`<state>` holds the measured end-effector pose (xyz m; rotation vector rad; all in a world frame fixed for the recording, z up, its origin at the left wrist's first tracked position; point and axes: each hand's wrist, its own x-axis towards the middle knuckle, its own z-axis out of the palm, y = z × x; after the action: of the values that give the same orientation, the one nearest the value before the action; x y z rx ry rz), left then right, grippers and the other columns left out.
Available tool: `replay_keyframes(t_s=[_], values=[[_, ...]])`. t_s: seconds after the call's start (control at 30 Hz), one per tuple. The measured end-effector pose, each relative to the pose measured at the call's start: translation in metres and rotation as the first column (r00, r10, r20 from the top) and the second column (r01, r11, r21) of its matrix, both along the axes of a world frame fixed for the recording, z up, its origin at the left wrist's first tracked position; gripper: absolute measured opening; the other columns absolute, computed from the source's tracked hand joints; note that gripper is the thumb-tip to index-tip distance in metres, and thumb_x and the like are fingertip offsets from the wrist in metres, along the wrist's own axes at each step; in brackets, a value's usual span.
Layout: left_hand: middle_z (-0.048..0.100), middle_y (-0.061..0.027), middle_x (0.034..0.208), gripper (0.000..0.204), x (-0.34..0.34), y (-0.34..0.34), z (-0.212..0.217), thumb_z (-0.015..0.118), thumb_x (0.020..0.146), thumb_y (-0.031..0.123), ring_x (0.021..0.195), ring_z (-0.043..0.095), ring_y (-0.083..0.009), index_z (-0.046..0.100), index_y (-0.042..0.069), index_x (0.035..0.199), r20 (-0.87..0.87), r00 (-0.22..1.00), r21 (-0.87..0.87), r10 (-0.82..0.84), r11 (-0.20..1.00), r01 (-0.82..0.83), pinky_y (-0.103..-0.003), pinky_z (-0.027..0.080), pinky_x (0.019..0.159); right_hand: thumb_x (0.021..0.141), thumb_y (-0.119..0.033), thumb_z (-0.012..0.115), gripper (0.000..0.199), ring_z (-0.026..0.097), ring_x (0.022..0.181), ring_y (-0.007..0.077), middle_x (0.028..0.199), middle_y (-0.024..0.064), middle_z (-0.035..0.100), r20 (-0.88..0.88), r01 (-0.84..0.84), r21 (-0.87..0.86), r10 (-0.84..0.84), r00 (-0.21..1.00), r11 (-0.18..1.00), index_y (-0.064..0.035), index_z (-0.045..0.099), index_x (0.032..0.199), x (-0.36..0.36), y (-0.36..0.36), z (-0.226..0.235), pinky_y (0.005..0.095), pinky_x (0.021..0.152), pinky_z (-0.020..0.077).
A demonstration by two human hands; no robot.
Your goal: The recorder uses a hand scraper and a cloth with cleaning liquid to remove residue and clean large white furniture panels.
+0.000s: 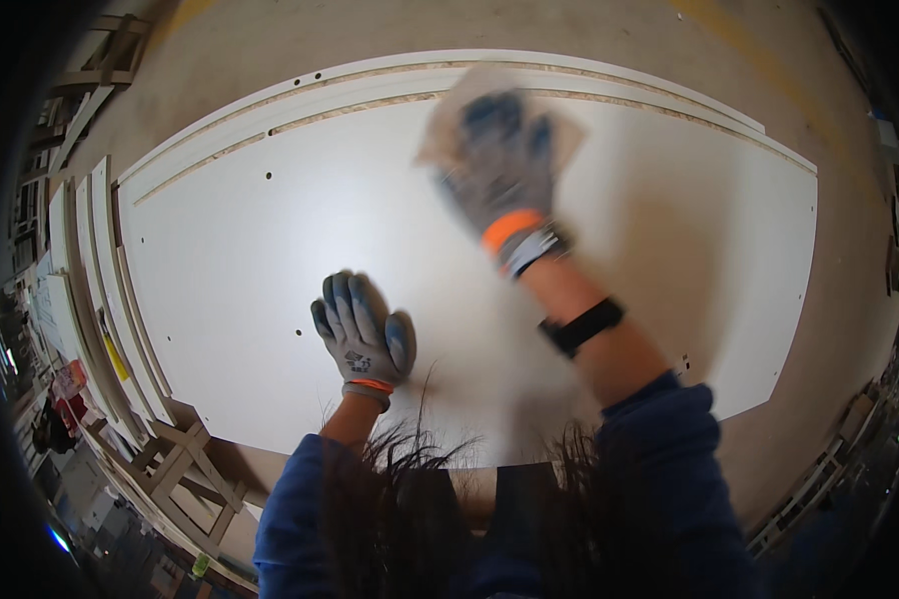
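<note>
A large white board (pixel 669 230) with small drilled holes lies flat below me. My left hand (pixel 363 334), in a grey glove with an orange cuff, rests flat on the board near its front edge, fingers spread. My right hand (pixel 499 160), gloved the same way and blurred by motion, reaches toward the far edge and presses a tan sheet, like sandpaper or a cloth (pixel 564 135), against the board. A black band (pixel 581 326) circles my right forearm. Both sleeves are blue.
More white boards with raw chipboard edges (pixel 370 85) lie beyond the far edge. Narrow white strips (pixel 95 260) stack at the left. A wooden trestle (pixel 185 464) supports the board at the lower left. The concrete floor (pixel 849 299) surrounds it.
</note>
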<state>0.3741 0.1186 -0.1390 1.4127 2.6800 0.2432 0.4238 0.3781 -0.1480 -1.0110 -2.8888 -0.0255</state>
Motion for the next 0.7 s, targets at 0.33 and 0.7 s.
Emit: replay_keyframes(t_s=[0.33,0.7], values=[[0.04,-0.023,0.14,0.059,-0.02,-0.016,0.011,0.051,0.087,0.023,0.133,0.032,-0.0416,0.037,-0.003,0.137,0.149,0.987,0.205,-0.054,0.978,0.023,-0.054,0.021,0.108,0.085,-0.052,0.051,0.067,0.03,0.137,0.0308,0.142,0.0126,0.042,0.069,0.157,0.085,-0.163,0.984,0.984,-0.0076,0.046,0.134,0.026,-0.016,-0.01,0.0527,0.11,0.0215],[0.037,-0.0259,0.14,0.063,-0.177,-0.181,-0.004,0.053,0.092,0.037,0.132,0.033,-0.0417,0.036,-0.002,0.138,-0.136,0.961,0.018,0.242,0.97,-0.242,-0.05,0.023,0.109,0.091,-0.039,0.039,0.053,0.036,0.134,0.0295,0.142,0.0139,0.044,-0.164,-0.189,-0.065,0.176,0.971,0.98,-0.006,0.048,0.131,-0.21,-0.196,-0.014,0.0525,0.109,0.0242]])
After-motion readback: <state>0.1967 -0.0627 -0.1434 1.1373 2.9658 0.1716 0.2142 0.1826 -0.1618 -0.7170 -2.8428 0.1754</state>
